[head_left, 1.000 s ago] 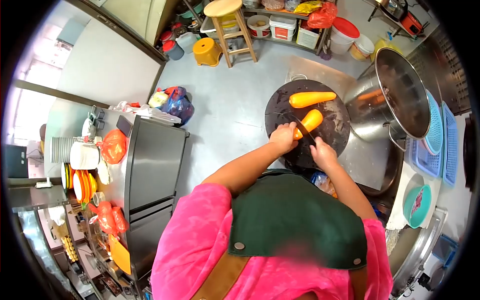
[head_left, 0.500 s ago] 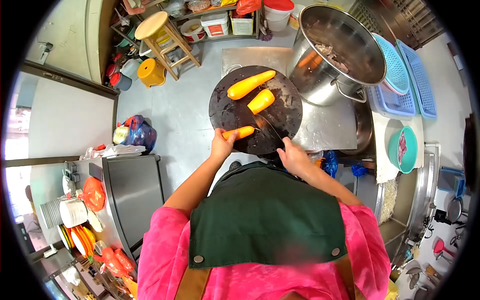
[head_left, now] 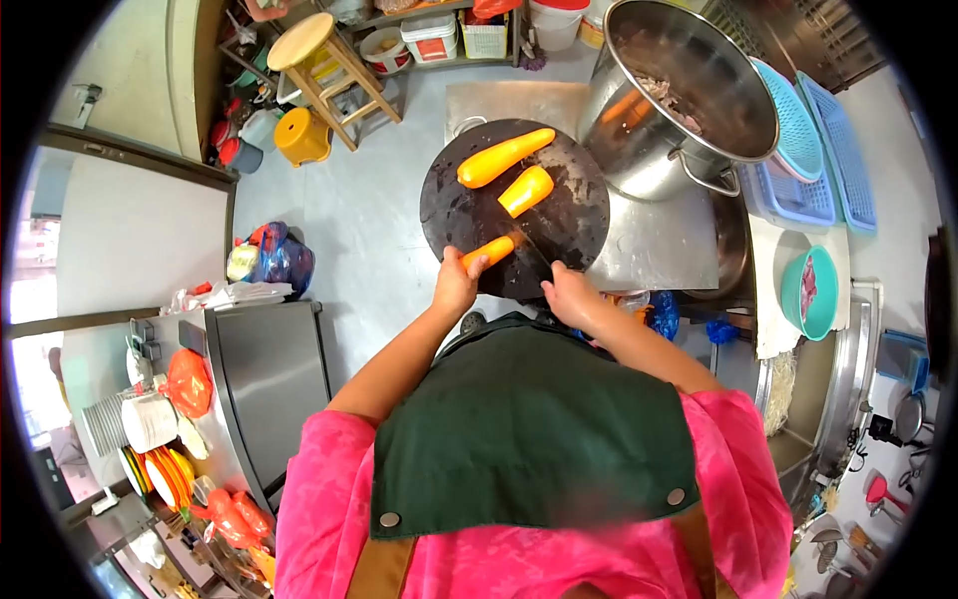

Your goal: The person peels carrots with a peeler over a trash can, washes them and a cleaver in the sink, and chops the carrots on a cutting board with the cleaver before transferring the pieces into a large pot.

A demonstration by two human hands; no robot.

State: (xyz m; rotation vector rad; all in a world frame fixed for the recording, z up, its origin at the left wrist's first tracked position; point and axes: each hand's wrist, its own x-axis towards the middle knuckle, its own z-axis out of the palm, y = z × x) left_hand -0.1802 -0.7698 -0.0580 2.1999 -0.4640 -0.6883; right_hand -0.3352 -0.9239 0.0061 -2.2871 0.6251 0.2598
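On a round dark chopping board lie a whole peeled carrot and a thick cut carrot piece. My left hand, at the board's near left edge, grips a slimmer carrot piece against the board. The fingers of my right hand are wrapped round a knife at the near right edge; its handle is hidden in the hand. The dark blade slants up and left, close to the end of the held piece. Whether it touches the carrot I cannot tell.
A tall steel pot with meat inside stands on the steel surface right of the board. Farther right are blue plastic baskets and a teal bowl of meat. A wooden stool stands back left.
The knife in my right hand has moved left, closer to the end of the held carrot piece. My left hand with the piece has shifted slightly right and away from me.
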